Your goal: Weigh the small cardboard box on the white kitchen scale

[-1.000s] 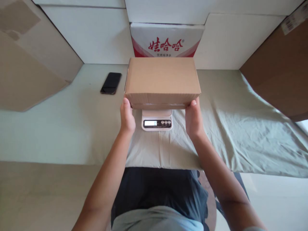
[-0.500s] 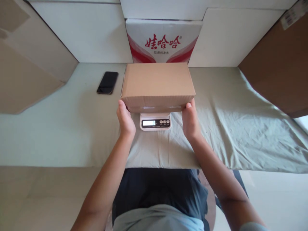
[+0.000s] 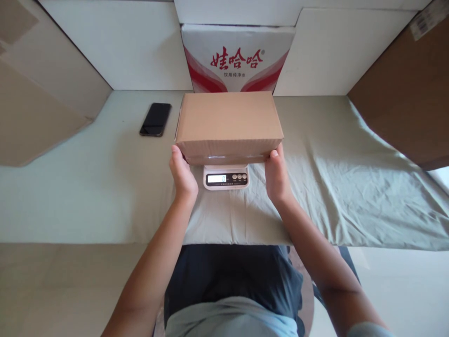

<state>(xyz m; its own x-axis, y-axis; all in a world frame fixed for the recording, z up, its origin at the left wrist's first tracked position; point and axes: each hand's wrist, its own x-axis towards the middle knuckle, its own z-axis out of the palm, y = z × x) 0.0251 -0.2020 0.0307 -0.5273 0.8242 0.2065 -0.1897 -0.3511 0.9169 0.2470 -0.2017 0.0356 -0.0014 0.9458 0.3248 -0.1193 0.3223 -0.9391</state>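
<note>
Hands [image 3: 183, 174] grip box [image 3: 228, 122]; green-sheeted table [image 3: 105, 187].

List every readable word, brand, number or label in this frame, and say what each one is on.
"娃哈哈": large red characters on the white carton at the back.
"饮用纯净水": small grey line under that brand.
"0": display of the white scale, under the brown box held by the left hand and right hand.
Scale button captions: too small to read.
Sticker on the brown carton, top right: blurred, unreadable.
</note>
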